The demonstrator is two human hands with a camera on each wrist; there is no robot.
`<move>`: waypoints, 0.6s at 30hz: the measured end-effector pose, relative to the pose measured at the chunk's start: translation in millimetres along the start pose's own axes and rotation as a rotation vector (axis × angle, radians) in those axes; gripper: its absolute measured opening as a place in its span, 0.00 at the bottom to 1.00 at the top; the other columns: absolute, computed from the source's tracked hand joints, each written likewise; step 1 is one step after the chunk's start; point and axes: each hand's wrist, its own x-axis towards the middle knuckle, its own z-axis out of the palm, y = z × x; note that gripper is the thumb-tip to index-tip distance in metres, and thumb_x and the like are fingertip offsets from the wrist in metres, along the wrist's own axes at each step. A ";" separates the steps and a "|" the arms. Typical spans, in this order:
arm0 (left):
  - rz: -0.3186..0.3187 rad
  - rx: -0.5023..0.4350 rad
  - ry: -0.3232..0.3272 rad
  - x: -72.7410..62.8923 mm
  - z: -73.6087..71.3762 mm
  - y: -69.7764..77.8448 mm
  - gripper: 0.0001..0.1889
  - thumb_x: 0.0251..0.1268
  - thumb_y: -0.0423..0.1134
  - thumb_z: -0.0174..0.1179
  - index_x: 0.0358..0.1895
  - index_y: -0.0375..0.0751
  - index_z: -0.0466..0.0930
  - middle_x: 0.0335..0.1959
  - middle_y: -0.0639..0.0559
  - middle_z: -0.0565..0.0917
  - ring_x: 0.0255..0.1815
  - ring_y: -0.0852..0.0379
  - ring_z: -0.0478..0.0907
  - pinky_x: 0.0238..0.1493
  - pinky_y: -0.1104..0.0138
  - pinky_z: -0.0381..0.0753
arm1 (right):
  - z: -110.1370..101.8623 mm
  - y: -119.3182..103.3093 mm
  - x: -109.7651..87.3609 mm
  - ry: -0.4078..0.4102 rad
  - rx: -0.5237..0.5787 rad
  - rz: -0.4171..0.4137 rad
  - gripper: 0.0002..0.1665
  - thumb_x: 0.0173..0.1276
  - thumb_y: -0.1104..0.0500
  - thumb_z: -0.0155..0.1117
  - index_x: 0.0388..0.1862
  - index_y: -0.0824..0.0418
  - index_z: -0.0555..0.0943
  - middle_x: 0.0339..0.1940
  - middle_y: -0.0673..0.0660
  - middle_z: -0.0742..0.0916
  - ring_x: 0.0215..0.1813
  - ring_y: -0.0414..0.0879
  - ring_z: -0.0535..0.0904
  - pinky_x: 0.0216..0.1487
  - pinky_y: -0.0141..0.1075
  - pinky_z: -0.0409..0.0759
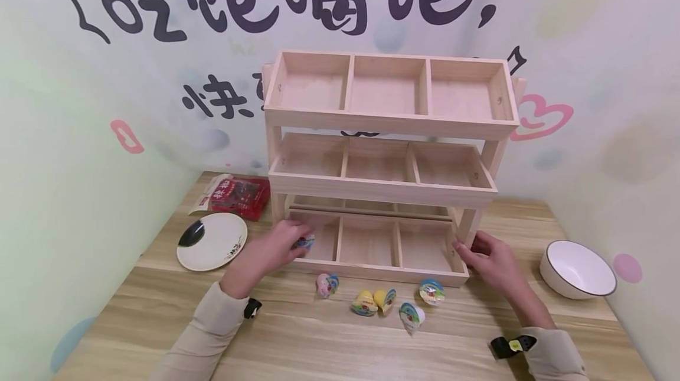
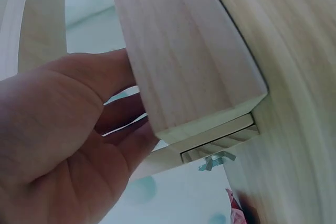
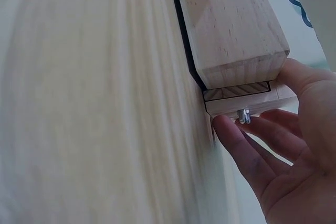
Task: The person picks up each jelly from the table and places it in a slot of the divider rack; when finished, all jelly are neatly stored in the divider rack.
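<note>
A pale wooden rack (image 1: 390,121) with three tiers of divided trays stands against the wall. My left hand (image 1: 280,243) reaches over the front edge of the bottom tier's left compartment. Its fingers hold a small jelly cup (image 1: 305,241) with a blue printed lid; the left wrist view hides the cup behind the wooden tray front (image 2: 194,56). My right hand (image 1: 490,260) grips the rack's lower right end. In the right wrist view its thumb touches the tray end (image 3: 241,66), and the fingers curl round the upright near a wing nut (image 3: 244,116).
Several jelly cups lie before the rack, among them a pink one (image 1: 324,285), a yellow one (image 1: 364,303) and a white one (image 1: 411,315). At left are a plate (image 1: 218,245) and a red snack packet (image 1: 241,195). A white bowl (image 1: 576,269) stands at right.
</note>
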 end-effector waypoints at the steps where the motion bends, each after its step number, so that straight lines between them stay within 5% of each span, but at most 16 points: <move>1: -0.003 0.000 -0.001 -0.3 -0.6 0.0 0.14 0.67 0.32 0.76 0.52 0.35 0.85 0.38 0.46 0.85 0.35 0.58 0.76 0.37 0.64 0.81 | -0.2 -0.5 0.1 0.002 -0.003 -0.001 0.37 0.80 0.41 0.68 0.74 0.65 0.77 0.63 0.72 0.89 0.63 0.67 0.87 0.54 0.47 0.92; 18: 0.049 -0.016 -0.001 -1.9 -3.9 -3.8 0.07 0.68 0.30 0.74 0.43 0.38 0.85 0.35 0.48 0.84 0.33 0.59 0.74 0.34 0.68 0.76 | -0.5 -3.9 -1.2 -0.024 0.026 0.033 0.39 0.79 0.41 0.69 0.75 0.66 0.76 0.64 0.73 0.87 0.63 0.68 0.87 0.51 0.46 0.93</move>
